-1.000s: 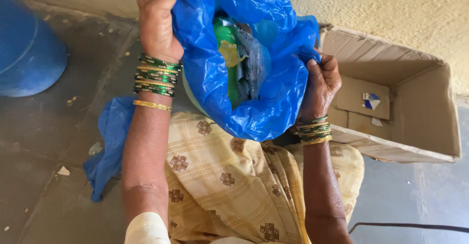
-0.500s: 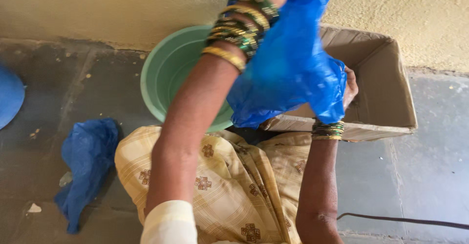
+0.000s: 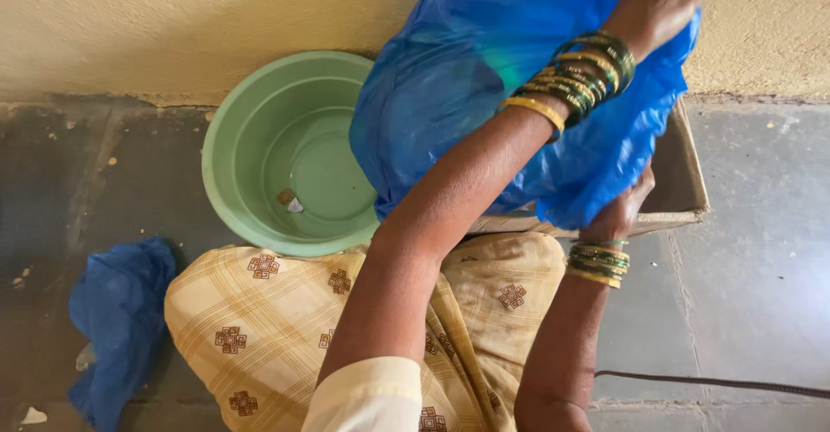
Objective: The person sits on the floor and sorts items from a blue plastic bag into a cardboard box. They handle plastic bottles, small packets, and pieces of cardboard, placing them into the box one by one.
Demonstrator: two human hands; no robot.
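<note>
A big blue plastic bag (image 3: 484,86) hangs over a brown cardboard box (image 3: 683,185), covering most of it. My left hand (image 3: 661,0) reaches across my body and grips the bag's upper right part, its wrist stacked with green and gold bangles. My right hand (image 3: 627,211) holds the bag's lower edge at the box's front rim; its fingers are partly hidden by the plastic. What is inside the bag cannot be seen.
A light green plastic tub (image 3: 285,151) stands on the floor left of the bag, with small scraps in its bottom. A crumpled blue bag (image 3: 117,320) lies at lower left. A rough yellow wall (image 3: 173,25) runs behind. A dark cable (image 3: 718,384) crosses the floor at lower right.
My left hand swung from the left across to the upper right with the bag. The bag moved off the tub and over the box. The view shifted left, exposing the tub.
</note>
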